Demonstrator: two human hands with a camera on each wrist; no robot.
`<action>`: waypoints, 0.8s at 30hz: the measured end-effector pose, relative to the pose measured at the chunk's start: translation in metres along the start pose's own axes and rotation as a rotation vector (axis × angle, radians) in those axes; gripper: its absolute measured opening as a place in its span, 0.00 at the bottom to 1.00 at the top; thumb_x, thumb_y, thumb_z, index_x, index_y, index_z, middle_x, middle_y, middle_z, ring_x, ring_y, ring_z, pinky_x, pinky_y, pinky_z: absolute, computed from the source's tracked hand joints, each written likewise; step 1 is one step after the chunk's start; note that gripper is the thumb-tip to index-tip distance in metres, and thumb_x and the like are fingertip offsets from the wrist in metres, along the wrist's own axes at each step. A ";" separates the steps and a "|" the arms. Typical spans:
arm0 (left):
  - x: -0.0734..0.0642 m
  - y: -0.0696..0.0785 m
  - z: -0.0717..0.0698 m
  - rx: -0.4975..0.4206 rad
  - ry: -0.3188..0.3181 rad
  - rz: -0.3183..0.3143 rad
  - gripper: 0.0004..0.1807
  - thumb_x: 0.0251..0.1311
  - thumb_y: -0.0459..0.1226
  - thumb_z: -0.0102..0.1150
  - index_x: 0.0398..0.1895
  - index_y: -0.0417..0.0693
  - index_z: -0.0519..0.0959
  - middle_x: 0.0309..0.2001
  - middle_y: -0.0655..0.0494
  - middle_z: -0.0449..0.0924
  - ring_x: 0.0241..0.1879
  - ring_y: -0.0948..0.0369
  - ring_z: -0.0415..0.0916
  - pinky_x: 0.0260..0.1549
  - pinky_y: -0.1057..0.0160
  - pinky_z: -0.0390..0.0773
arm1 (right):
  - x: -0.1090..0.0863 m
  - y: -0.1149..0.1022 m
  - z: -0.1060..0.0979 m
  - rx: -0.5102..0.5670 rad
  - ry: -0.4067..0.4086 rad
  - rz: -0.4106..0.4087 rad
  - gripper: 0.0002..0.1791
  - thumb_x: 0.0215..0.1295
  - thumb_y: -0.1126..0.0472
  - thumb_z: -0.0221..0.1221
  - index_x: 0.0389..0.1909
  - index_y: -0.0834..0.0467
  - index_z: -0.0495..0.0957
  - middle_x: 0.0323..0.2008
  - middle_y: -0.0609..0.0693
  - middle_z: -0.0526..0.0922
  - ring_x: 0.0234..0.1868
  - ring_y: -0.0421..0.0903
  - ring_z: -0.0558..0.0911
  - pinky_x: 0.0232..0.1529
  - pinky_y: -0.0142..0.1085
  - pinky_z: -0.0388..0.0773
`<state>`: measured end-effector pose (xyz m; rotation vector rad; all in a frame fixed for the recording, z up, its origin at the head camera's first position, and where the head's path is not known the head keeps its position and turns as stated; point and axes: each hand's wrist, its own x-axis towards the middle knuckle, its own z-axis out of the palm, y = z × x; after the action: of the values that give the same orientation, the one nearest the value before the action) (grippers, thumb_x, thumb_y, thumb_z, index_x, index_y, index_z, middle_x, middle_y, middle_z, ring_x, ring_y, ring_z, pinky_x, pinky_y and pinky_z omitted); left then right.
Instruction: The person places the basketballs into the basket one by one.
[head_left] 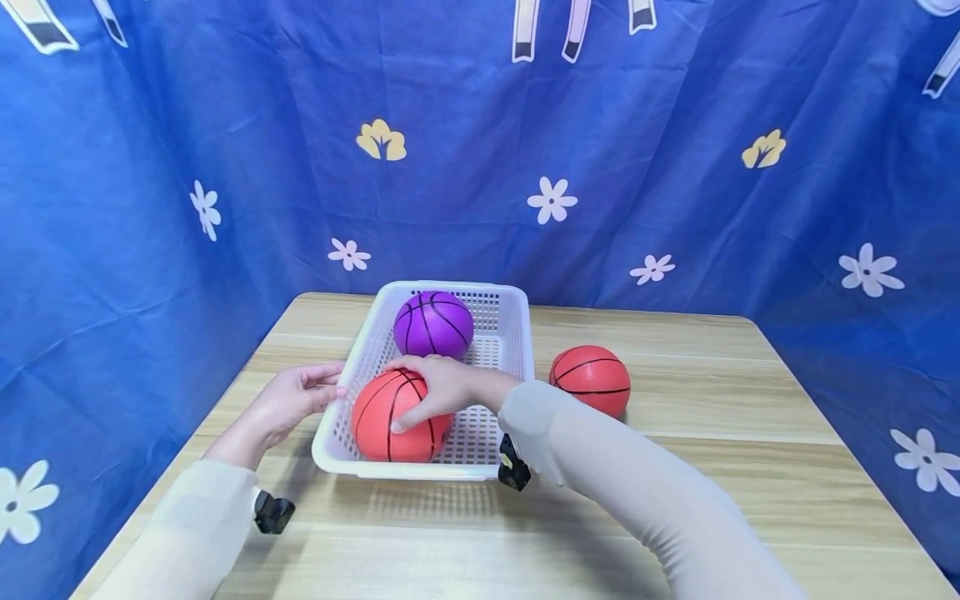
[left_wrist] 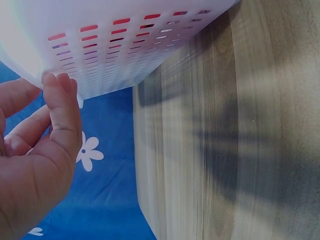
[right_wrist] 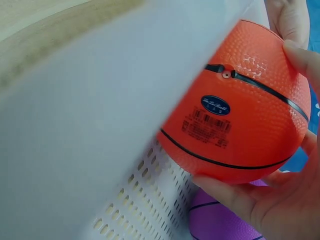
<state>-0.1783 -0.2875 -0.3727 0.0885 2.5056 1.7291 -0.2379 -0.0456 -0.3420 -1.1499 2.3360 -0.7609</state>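
Note:
A white perforated plastic basket (head_left: 424, 471) stands on the table. Inside it, my right hand (head_left: 442, 387) grips an orange toy basketball (head_left: 375, 421) at the near left, fingers over the top and thumb on the near side. The right wrist view shows the label side of this orange ball (right_wrist: 215, 130). A purple toy basketball (head_left: 435, 325) lies behind it in the basket. At the basket's left rim my left hand (head_left: 288, 404) holds the edge with its fingertips. In the left wrist view, fingers of the left hand (left_wrist: 45, 145) meet the rim.
Another orange toy basketball (head_left: 591, 382) lies on the wooden table (head_left: 720, 400), just right of the basket and partly behind the right forearm. A blue curtain (head_left: 465, 167) with white flowers hangs around the back and sides of the table.

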 end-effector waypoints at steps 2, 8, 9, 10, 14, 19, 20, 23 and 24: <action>0.000 0.001 0.000 0.002 0.002 -0.001 0.29 0.53 0.34 0.55 0.57 0.30 0.60 0.50 0.34 0.66 0.40 0.61 0.74 0.38 0.64 0.74 | 0.000 0.000 0.000 0.001 -0.002 0.000 0.49 0.32 0.36 0.64 0.60 0.40 0.55 0.47 0.42 0.68 0.47 0.38 0.67 0.38 0.32 0.72; 0.000 0.002 0.001 0.008 0.003 -0.005 0.29 0.53 0.34 0.55 0.57 0.30 0.60 0.51 0.33 0.66 0.40 0.60 0.74 0.38 0.64 0.74 | -0.003 0.000 0.001 -0.020 0.014 0.022 0.52 0.31 0.34 0.64 0.62 0.38 0.51 0.54 0.44 0.62 0.53 0.41 0.62 0.44 0.36 0.70; 0.000 0.002 0.001 0.007 0.003 -0.005 0.29 0.53 0.34 0.55 0.57 0.30 0.59 0.51 0.33 0.66 0.40 0.60 0.74 0.38 0.64 0.74 | -0.004 -0.001 0.000 -0.021 0.019 0.024 0.52 0.31 0.34 0.64 0.62 0.38 0.51 0.55 0.44 0.62 0.54 0.41 0.61 0.44 0.36 0.70; -0.001 0.002 0.001 0.006 0.005 -0.005 0.29 0.53 0.34 0.55 0.57 0.30 0.60 0.51 0.33 0.66 0.40 0.60 0.74 0.38 0.64 0.74 | -0.004 -0.001 0.000 -0.023 0.023 0.025 0.52 0.30 0.34 0.64 0.62 0.37 0.51 0.55 0.44 0.61 0.55 0.41 0.61 0.45 0.37 0.69; 0.000 0.002 0.001 0.004 0.004 -0.004 0.29 0.53 0.34 0.55 0.57 0.30 0.59 0.51 0.33 0.66 0.40 0.61 0.73 0.38 0.64 0.74 | -0.008 -0.002 -0.006 -0.036 0.047 -0.008 0.51 0.32 0.35 0.64 0.62 0.38 0.51 0.56 0.45 0.61 0.55 0.41 0.61 0.47 0.37 0.68; 0.000 0.000 0.001 0.012 0.001 0.006 0.30 0.54 0.35 0.55 0.57 0.30 0.59 0.51 0.33 0.66 0.40 0.60 0.73 0.38 0.64 0.74 | -0.013 0.000 -0.019 -0.062 0.090 -0.110 0.50 0.37 0.37 0.63 0.63 0.45 0.52 0.59 0.42 0.58 0.59 0.38 0.57 0.55 0.37 0.60; 0.000 0.000 0.001 0.011 0.001 0.007 0.30 0.54 0.35 0.55 0.57 0.30 0.59 0.51 0.33 0.66 0.40 0.60 0.73 0.38 0.64 0.74 | -0.014 0.001 -0.022 -0.054 0.101 -0.130 0.50 0.38 0.37 0.63 0.63 0.46 0.52 0.60 0.42 0.57 0.59 0.38 0.56 0.55 0.36 0.59; 0.001 -0.001 0.000 0.004 -0.001 0.006 0.29 0.54 0.34 0.55 0.57 0.30 0.60 0.50 0.33 0.66 0.40 0.60 0.74 0.38 0.64 0.74 | -0.021 0.005 -0.032 0.018 0.135 -0.172 0.47 0.41 0.41 0.63 0.63 0.48 0.53 0.61 0.45 0.57 0.59 0.44 0.59 0.54 0.37 0.61; 0.000 -0.001 0.000 0.004 -0.001 0.007 0.29 0.53 0.35 0.55 0.57 0.30 0.60 0.50 0.33 0.66 0.40 0.60 0.74 0.38 0.64 0.74 | -0.023 0.007 -0.036 0.051 0.151 -0.181 0.46 0.42 0.42 0.63 0.63 0.48 0.53 0.60 0.47 0.58 0.58 0.47 0.60 0.53 0.39 0.63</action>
<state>-0.1788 -0.2874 -0.3736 0.0985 2.5113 1.7261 -0.2499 -0.0134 -0.3162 -1.3368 2.3399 -0.9962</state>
